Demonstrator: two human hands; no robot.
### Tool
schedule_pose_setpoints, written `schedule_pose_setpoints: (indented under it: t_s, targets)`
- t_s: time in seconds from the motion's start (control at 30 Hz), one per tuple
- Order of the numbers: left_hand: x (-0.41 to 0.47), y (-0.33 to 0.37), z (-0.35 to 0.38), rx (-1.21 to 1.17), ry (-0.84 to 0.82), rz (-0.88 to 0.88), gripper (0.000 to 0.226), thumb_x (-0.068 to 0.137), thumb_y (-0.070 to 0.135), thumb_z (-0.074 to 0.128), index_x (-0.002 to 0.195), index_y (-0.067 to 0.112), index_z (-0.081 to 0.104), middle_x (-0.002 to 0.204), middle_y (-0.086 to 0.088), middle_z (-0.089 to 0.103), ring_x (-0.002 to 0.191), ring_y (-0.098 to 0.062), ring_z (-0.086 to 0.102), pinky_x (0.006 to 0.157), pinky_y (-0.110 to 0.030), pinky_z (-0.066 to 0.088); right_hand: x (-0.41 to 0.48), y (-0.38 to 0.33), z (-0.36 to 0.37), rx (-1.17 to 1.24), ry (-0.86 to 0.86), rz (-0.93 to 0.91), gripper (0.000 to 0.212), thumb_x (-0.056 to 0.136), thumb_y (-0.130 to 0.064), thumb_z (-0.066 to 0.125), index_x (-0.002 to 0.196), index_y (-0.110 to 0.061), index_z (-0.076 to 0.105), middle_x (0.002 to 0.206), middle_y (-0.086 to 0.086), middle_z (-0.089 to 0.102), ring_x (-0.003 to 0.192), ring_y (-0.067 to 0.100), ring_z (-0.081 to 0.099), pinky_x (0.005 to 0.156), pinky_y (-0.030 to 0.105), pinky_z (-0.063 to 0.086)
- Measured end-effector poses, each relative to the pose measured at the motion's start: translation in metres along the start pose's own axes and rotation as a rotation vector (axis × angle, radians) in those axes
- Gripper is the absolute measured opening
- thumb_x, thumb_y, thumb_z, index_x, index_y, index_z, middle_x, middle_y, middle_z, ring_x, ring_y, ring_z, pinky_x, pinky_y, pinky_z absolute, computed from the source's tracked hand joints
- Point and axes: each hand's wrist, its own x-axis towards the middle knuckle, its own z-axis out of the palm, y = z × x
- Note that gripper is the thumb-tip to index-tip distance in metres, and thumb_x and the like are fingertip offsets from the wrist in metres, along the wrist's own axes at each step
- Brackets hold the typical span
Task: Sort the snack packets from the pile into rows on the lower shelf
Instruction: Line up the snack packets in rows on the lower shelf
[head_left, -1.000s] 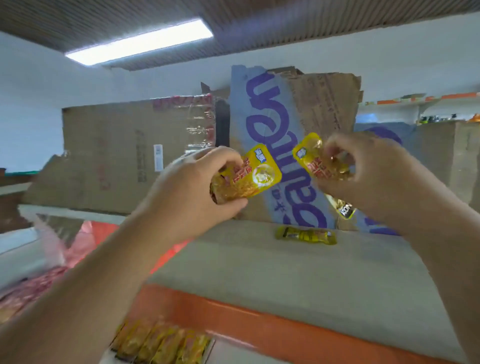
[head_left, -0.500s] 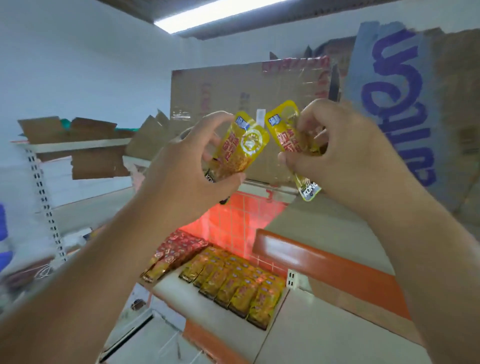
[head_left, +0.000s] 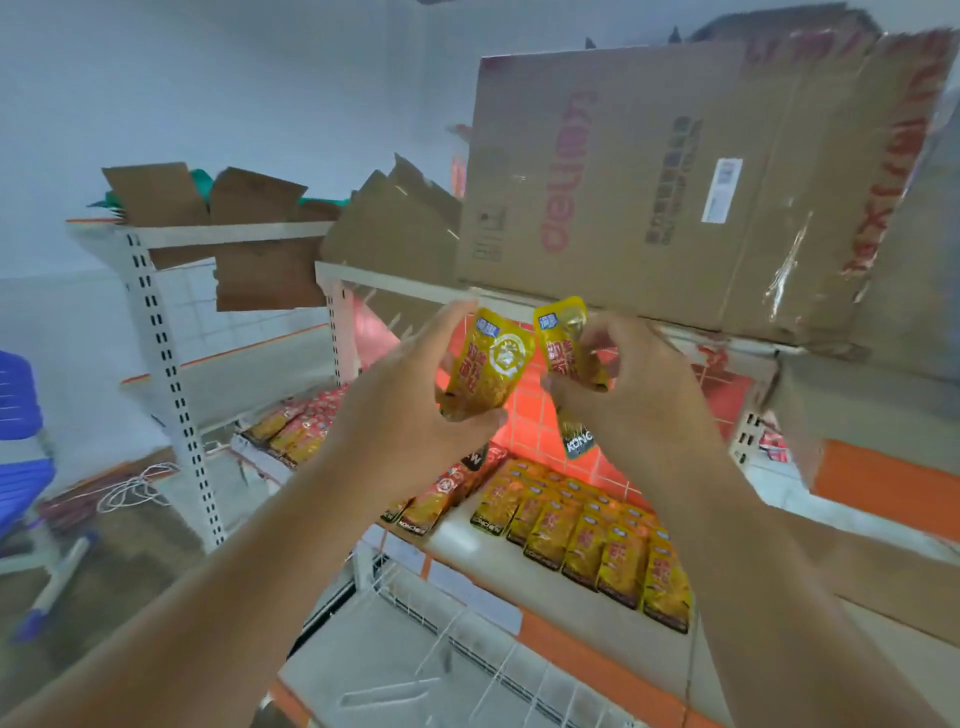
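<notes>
My left hand (head_left: 415, 410) grips a yellow snack packet (head_left: 491, 361), held upright in the air. Right beside it, my right hand (head_left: 639, 395) grips another yellow packet (head_left: 563, 343), whose dark bottom end hangs below my fingers. Both hands hover above the lower shelf (head_left: 467, 540). On that shelf lie rows of yellow packets (head_left: 587, 540) and, to their left, a row of red packets (head_left: 441, 493). More red and yellow packets (head_left: 296, 421) lie farther back left.
A large cardboard box (head_left: 675, 176) sits on the upper shelf just above my hands, with torn cardboard pieces (head_left: 249, 208) to the left. A white slotted upright (head_left: 171, 395) stands at left, a blue plastic chair (head_left: 21, 431) beyond. A wire rack (head_left: 467, 654) lies below the shelf.
The view has swung down and left from the upper shelf, so the lower shelf with its rows now shows beneath my hands. Both hands keep holding their packets close together.
</notes>
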Motion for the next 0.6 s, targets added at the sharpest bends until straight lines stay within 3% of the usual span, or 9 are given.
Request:
schedule_pose_setpoints:
  t_s: [0.1,0.2,0.37,0.5,0.6]
  targets:
    - [-0.009,-0.03,0.024,-0.023,-0.082,-0.056,0.1,0.069,0.07,0.074,0.149,0.066,0.015,0.103,0.023,0.058,0.09,-0.001,0.061,0.072,-0.032,0.052,-0.014,0.025,0.03,-0.022,-0.024,0.115,0.036,0.077,-0.043,0.082,0.098,-0.04,0.053,0.101,-0.02,0.059,0.088,-0.007,0.054,0.064,0.015,0.036]
    - [-0.013,-0.057,0.061,-0.028,-0.153,-0.108,0.098,0.07,0.073,0.071,0.149,0.063,0.015,0.113,0.016,0.063,0.097,-0.011,0.064,0.076,-0.035,0.054,-0.026,0.057,0.058,-0.062,-0.053,0.233,0.044,0.078,-0.042,0.083,0.108,-0.041,0.051,0.106,-0.018,0.057,0.09,0.005,0.058,0.07,0.029,0.046]
    - [-0.017,-0.097,0.131,0.037,-0.297,-0.173,0.096,0.077,0.068,0.072,0.153,0.055,0.014,0.136,0.007,0.061,0.118,-0.021,0.062,0.094,-0.039,0.053,-0.046,0.118,0.11,-0.224,-0.159,0.422,0.04,0.08,-0.049,0.077,0.106,-0.041,0.048,0.1,-0.013,0.053,0.088,0.016,0.057,0.073,0.036,0.049]
    - [-0.018,-0.13,0.181,0.107,-0.405,-0.23,0.095,0.079,0.069,0.068,0.154,0.053,0.013,0.133,0.004,0.062,0.116,-0.025,0.063,0.093,-0.041,0.054,-0.051,0.165,0.157,-0.298,-0.248,0.558,0.05,0.083,-0.052,0.073,0.125,-0.033,0.056,0.11,-0.006,0.057,0.101,0.023,0.064,0.074,0.032,0.046]
    - [-0.017,-0.151,0.205,0.14,-0.447,-0.24,0.095,0.08,0.071,0.065,0.154,0.051,0.01,0.126,0.003,0.064,0.112,-0.025,0.065,0.084,-0.036,0.051,-0.047,0.19,0.186,-0.331,-0.316,0.62,0.051,0.082,-0.055,0.069,0.121,-0.026,0.054,0.115,0.002,0.058,0.101,0.026,0.064,0.076,0.037,0.052]
